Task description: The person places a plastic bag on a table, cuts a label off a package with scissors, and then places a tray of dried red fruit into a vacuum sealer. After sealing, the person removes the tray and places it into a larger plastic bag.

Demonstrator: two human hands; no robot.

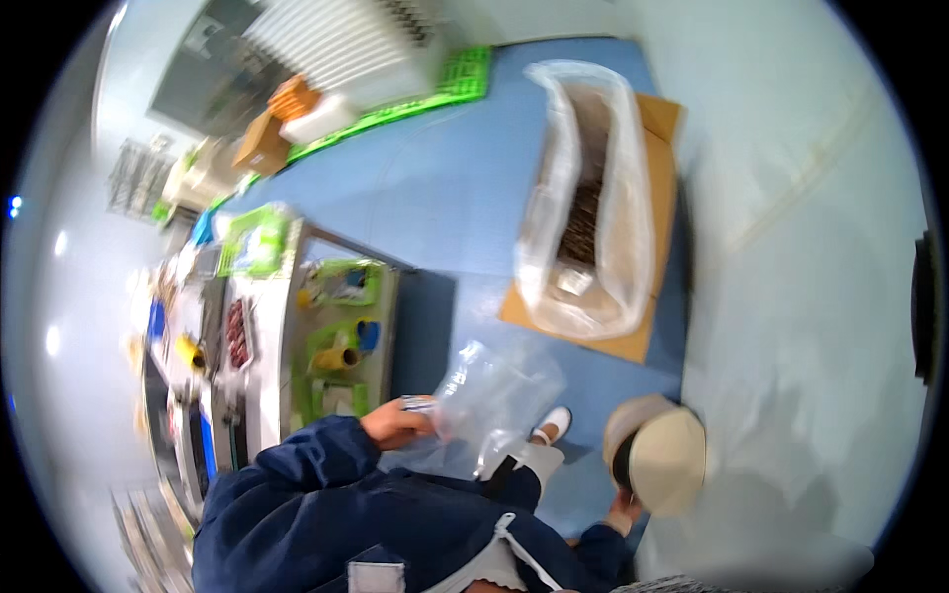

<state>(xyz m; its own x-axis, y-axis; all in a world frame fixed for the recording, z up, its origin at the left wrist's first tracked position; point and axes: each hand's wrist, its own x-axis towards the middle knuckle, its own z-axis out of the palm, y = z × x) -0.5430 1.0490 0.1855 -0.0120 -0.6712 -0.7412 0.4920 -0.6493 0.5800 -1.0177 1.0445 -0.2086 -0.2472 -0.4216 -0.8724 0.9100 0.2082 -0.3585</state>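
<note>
**Clear bag held at the waist, above a blue floor**

The blue floor [435, 188] fills the middle of the head view, curving up to a pale wall on the right. On it lies a flat sheet of brown cardboard [660, 188], and on the cardboard rests a long box lined with clear plastic [588, 198], dark pieces inside; its long axis runs away from the person, up the picture. To the left stands a steel desk [287, 326] crowded with green trays [346, 282], small yellow and blue containers and a dish of dark red pieces. A green crate [465, 74] sits far off, by the white slatted wall.

Lower down, a second person in a dark blue jacket [326, 504] and a pale cap [664, 457] bends forward, one white shoe [554, 423] showing on the floor.

The clear plastic bag [494, 400] is at the centre bottom, crumpled and loose, its long axis slanting up and to the right. The hand [400, 423] meets it at its left end, so the bag lies to the right of the grip. The grip is closed on the bag's edge, fingers curled around the film. Whose hand this is, and whether left or right, cannot be told, since it comes out of the dark blue sleeve. No other hand shows clearly, apart from a glimpse of one under the cap.
</note>
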